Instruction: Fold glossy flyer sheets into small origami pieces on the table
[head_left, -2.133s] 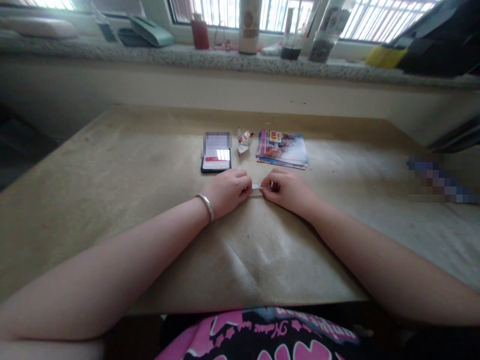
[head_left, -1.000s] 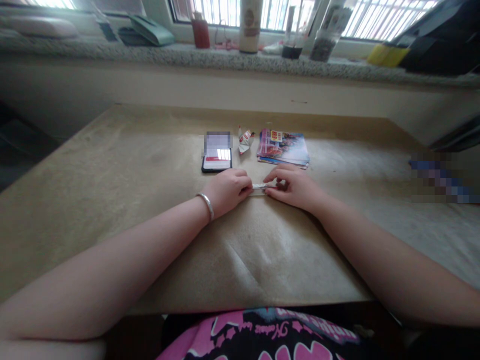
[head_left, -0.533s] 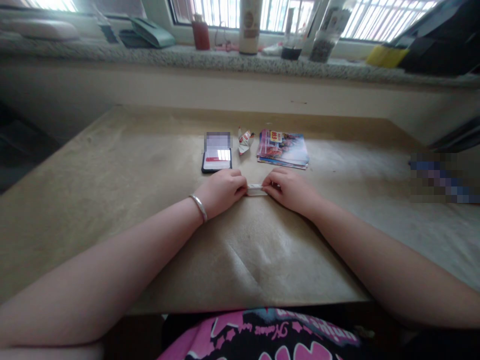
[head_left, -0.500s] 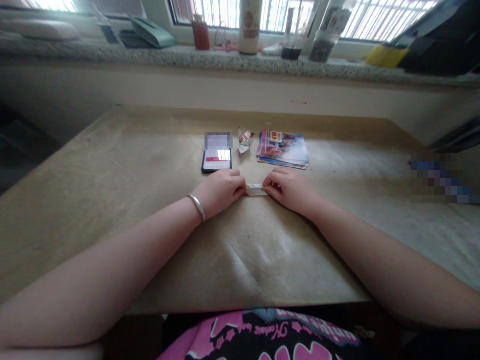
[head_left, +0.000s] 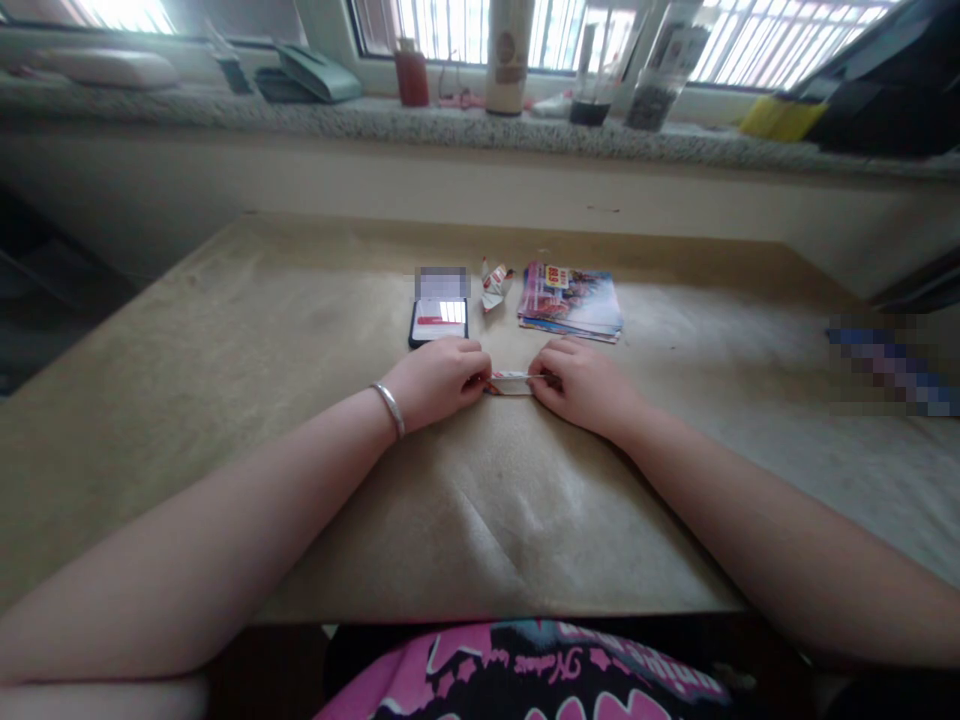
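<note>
A narrow strip of folded paper [head_left: 511, 384], mostly white with a little red print, lies low over the table between my hands. My left hand [head_left: 444, 380], with a silver bangle at the wrist, pinches its left end. At the other end, the fingers of my right hand [head_left: 581, 385] are closed on the paper. My fingers cover both ends. Just beyond my left hand lies a phone [head_left: 439, 312] with a lit screen. A small folded paper piece [head_left: 495, 286], white and red, sits behind the strip, beside a stack of printed colour sheets [head_left: 571, 300].
The table [head_left: 300, 290] has a creased tan cover. Along the granite windowsill [head_left: 315, 118] stand a red bottle [head_left: 412, 74], a tall cream bottle [head_left: 508, 60], clear containers and a yellow item [head_left: 784, 118]. A blurred blue object [head_left: 892, 370] lies at the right.
My right fingers have shifted slightly on the strip, which now shows more red at its left end. Both hands still hold it. The whole view has shifted a little.
</note>
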